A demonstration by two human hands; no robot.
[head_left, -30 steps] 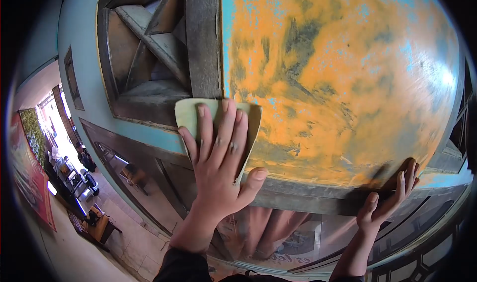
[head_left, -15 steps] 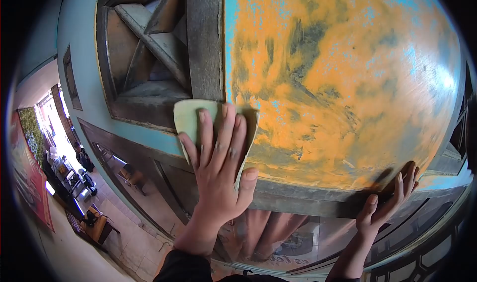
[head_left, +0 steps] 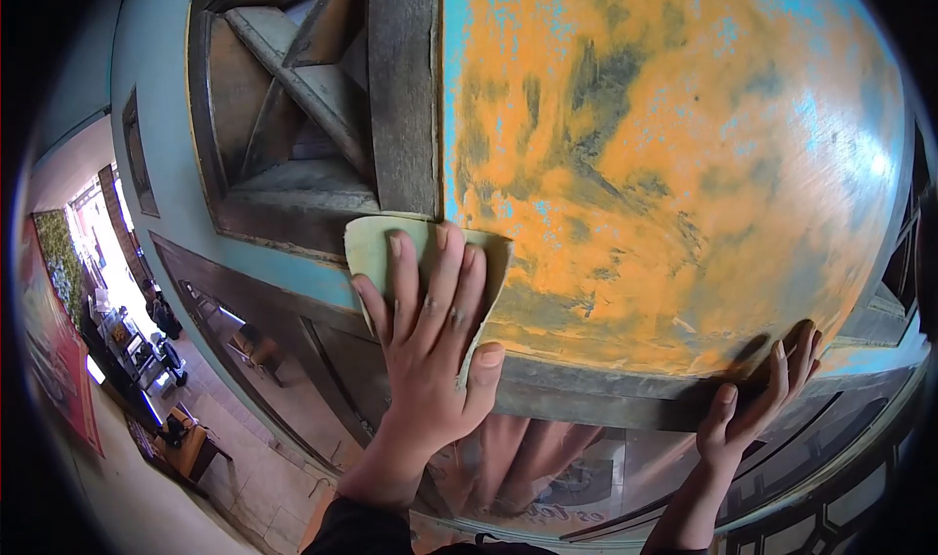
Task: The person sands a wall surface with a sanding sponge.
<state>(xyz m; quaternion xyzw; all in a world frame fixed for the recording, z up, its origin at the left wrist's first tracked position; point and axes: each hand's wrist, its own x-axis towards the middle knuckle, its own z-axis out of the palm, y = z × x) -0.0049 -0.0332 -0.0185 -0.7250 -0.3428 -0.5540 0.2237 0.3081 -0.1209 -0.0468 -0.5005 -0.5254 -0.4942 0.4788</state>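
Observation:
My left hand (head_left: 430, 350) presses a pale green sheet of sandpaper (head_left: 371, 247) against the wall, fingers spread over it and thumb beside its curled right edge. Under the sheet lies the corner where a dark wooden frame (head_left: 405, 115) meets a panel (head_left: 625, 184) of worn orange paint with blue and grey patches. My right hand (head_left: 757, 404) rests with parted fingers at the lower right edge of this panel, touching the dark wooden rail (head_left: 596, 394) below. Nothing shows in that hand.
A recessed wooden lattice (head_left: 293, 76) is left of the panel. Below the rail is reflective glass (head_left: 557, 467) with lettering. At the far left, a room with a wooden table (head_left: 191, 448), a tiled floor (head_left: 278, 477) and a bright doorway (head_left: 98, 233) shows.
My left hand and the sandpaper have slid slightly downward along the frame and panel edge. My right hand stays in nearly the same place.

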